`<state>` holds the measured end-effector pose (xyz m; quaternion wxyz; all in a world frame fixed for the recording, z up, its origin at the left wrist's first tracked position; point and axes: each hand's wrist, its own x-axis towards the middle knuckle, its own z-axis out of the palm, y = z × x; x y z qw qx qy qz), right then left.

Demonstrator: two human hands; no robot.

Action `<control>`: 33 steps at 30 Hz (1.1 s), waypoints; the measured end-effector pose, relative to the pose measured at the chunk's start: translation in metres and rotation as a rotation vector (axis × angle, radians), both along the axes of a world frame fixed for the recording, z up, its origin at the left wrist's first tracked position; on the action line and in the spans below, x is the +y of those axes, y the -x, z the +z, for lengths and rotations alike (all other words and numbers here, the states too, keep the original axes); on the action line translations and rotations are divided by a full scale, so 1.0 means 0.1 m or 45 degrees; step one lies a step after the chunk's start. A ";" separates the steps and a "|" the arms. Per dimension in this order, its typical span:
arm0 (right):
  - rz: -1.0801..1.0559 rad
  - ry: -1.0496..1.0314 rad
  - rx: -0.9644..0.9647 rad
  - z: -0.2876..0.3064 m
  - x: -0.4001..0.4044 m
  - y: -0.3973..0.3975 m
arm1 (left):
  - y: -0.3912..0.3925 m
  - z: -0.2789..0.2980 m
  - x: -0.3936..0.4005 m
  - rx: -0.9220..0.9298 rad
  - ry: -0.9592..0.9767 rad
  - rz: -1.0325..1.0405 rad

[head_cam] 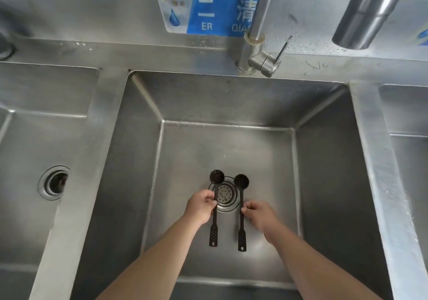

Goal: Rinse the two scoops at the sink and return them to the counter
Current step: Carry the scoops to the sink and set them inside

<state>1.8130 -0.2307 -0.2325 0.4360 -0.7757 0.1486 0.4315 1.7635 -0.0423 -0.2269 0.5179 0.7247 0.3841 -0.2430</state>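
Note:
Two black long-handled scoops are held side by side low in the middle steel sink basin, bowls pointing away from me. My left hand pinches the handle of the left scoop, whose bowl sits at the drain's left edge. My right hand pinches the handle of the right scoop. Both scoops hover over the round drain strainer. No water runs from the faucet.
The faucet base with its lever stands on the back rim, and its spout reaches out at the upper right. A left basin with a drain and a right basin flank the middle one. A blue sign is on the backsplash.

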 end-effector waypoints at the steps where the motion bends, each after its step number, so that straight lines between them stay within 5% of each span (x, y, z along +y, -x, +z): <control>1: -0.004 0.003 -0.007 -0.04 -0.02 -0.02 | -0.02 -0.05 0.00 -0.002 -0.008 0.006; 33: 0.083 0.321 -0.131 -0.33 -0.04 -0.12 | -0.06 -0.31 -0.10 -0.011 -0.347 -0.033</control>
